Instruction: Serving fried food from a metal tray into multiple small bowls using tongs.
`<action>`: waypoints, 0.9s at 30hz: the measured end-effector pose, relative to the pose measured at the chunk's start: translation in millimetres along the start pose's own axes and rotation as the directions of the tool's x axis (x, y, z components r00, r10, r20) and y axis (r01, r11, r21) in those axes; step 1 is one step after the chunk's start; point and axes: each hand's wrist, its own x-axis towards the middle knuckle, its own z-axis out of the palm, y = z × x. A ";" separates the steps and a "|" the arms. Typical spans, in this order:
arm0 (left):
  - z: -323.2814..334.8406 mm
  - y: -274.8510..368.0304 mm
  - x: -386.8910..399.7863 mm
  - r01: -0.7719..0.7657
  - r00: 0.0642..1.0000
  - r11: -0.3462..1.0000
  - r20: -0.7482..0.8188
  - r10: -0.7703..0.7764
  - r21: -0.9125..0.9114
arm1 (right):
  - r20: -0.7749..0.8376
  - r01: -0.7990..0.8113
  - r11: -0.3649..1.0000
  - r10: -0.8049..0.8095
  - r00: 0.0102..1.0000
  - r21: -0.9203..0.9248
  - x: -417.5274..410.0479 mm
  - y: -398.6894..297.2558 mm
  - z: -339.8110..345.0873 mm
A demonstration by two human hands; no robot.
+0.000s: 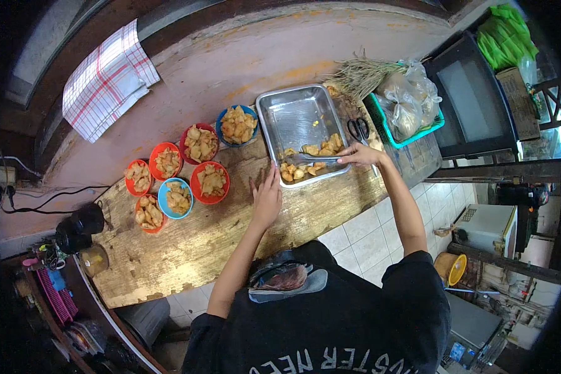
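Note:
A rectangular stainless steel tray (299, 114) lies on the worn wooden table, with golden fried food pieces (327, 146) along its near side. My right hand (361, 155) is closed on metal tongs (320, 159), whose far end is among the pieces. At the tray's near left corner, my left hand (267, 194) rests with its fingers against the rim and grips nothing that I can see. Left of the tray stand several filled bowls: a dark blue bowl (220, 132), a light blue bowl (162, 201), and red or orange ones such as the orange-red bowl (210, 201).
Black-handled scissors (359, 128) lie right of the tray. Beyond them are a bundle of dry stalks (362, 75) and a teal basket (413, 139) holding plastic bags (404, 103). A clear round container (94, 261) stands at the table's left end, near a black appliance (82, 224).

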 end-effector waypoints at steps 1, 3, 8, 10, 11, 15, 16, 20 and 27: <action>-0.5 0.4 0.1 -0.017 1.000 1.000 -0.010 0.018 0.016 | -0.006 -0.004 1.000 0.004 1.000 0.016 0.0 3.4 0.2; 2.7 -2.5 0.4 -0.027 0.999 0.999 -0.032 0.028 0.033 | 0.013 -0.042 0.997 0.042 0.999 0.060 1.7 12.8 -1.3; 5.8 -6.6 0.1 -0.007 1.000 0.998 -0.028 0.005 -0.062 | 0.036 -0.179 0.940 0.176 0.984 0.290 -9.6 8.2 3.1; 8.9 -10.8 0.2 -0.033 0.998 0.999 -0.051 0.032 -0.028 | 0.052 -0.148 0.951 0.139 0.989 0.271 -17.8 -1.0 4.9; 4.7 -7.4 0.7 -0.031 0.997 0.998 -0.066 0.034 0.050 | 0.020 -0.146 0.947 0.146 0.989 0.286 -23.4 -4.6 6.2; -3.3 -15.7 4.9 -0.130 0.984 0.874 -0.168 0.056 -0.469 | -0.022 -0.153 0.921 0.172 0.985 0.358 -33.4 -6.6 4.7; -4.7 -18.7 1.8 -0.125 0.983 0.875 -0.175 0.047 -0.467 | -0.060 -0.161 0.910 0.198 0.978 0.381 -36.9 -12.1 4.0; -21.2 -20.6 -13.0 -0.096 0.971 0.885 -0.239 -0.017 -0.455 | -0.094 -0.130 0.919 0.177 0.980 0.371 -40.7 -30.6 0.6; -28.3 -58.8 -54.1 -0.008 0.746 0.310 -0.212 -0.631 -0.951 | -0.045 -0.009 0.967 0.021 0.999 0.253 -23.7 -104.2 43.5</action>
